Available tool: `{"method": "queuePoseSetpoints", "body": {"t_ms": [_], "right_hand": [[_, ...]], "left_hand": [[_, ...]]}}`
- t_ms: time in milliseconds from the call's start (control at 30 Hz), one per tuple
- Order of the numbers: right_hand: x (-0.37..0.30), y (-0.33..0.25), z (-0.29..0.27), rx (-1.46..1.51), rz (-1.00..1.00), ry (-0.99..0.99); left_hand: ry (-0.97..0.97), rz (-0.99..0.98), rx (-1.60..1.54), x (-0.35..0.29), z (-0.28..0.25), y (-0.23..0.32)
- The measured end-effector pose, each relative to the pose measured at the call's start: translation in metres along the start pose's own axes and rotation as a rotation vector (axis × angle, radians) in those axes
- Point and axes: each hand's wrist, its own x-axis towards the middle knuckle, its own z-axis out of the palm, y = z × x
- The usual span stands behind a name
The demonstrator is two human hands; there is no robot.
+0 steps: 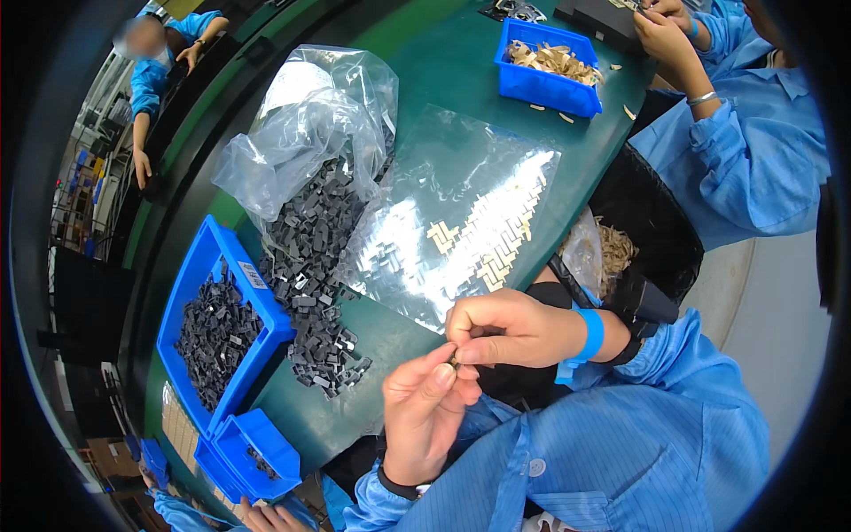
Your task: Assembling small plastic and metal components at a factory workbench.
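Left hand [425,403] and right hand [510,328] pinching together on one small dark part [454,362]; loose dark parts heap [315,293] at nine o'clock, clear tray sheet [461,213] at twelve.

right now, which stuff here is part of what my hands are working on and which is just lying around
In use:
- left hand and right hand, pinching a small part
- heap of dark parts
- clear sheet of tan pieces

Lying about:
- blue bin of dark parts
- far blue bin
- small blue bin
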Motion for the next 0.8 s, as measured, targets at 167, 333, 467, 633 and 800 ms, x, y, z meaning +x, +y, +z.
{"method": "queuePoseSetpoints", "body": {"t_ms": [167,333,467,633,800], "right_hand": [[0.012,0.013,-0.016,-0.894,-0.816,0.049],[0.010,0.000,-0.025,-1.139,-0.927,-0.068],[-0.003,-0.005,-0.040,-1.313,-0.797,-0.067],[-0.019,-0.013,-0.050,-1.471,-0.661,-0.117],[-0.029,0.011,-0.058,-1.513,-0.755,-0.005]], "left_hand": [[0.042,-0.188,-0.296,-0.004,-0.005,-0.007],[0.034,-0.122,-0.005,-0.017,-0.004,0.005],[0.206,0.806,0.762,-0.014,-0.006,0.071],[0.757,1.038,1.586,-0.029,-0.037,0.170],[0.676,0.961,1.623,-0.011,-0.039,0.121]]}}
